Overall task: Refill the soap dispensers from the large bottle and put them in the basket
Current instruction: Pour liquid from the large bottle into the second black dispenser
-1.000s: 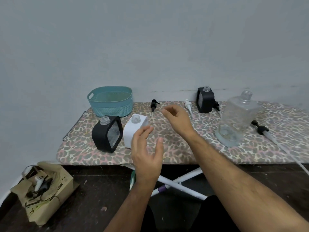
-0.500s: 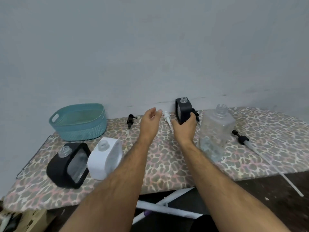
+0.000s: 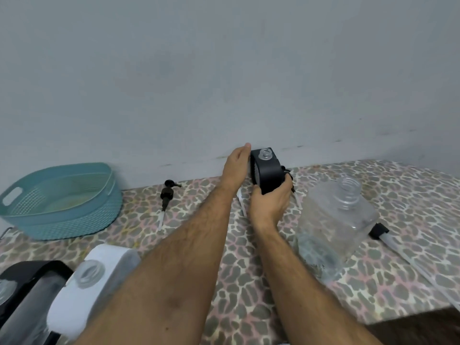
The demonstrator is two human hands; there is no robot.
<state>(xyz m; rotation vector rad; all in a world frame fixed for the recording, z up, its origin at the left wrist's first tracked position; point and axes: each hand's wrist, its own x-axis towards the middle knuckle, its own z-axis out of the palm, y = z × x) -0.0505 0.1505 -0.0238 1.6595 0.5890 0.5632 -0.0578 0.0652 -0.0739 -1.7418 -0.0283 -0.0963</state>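
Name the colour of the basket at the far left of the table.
Teal, a pale blue-green; the basket has a woven-look wall. Head view, the only one.

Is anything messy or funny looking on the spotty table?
No spills show. The pump tops are off: a black pump lies on its side near the basket, and the large bottle stands open, its long pump lying beside it.

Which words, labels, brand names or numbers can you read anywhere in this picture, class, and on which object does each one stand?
None: no readable text shows in this view.
Black dispenser, held by the right hand with the left hand flat against its side: no label shows.
Large clear bottle: plain, no print visible.
White dispenser and teal basket: no writing visible.
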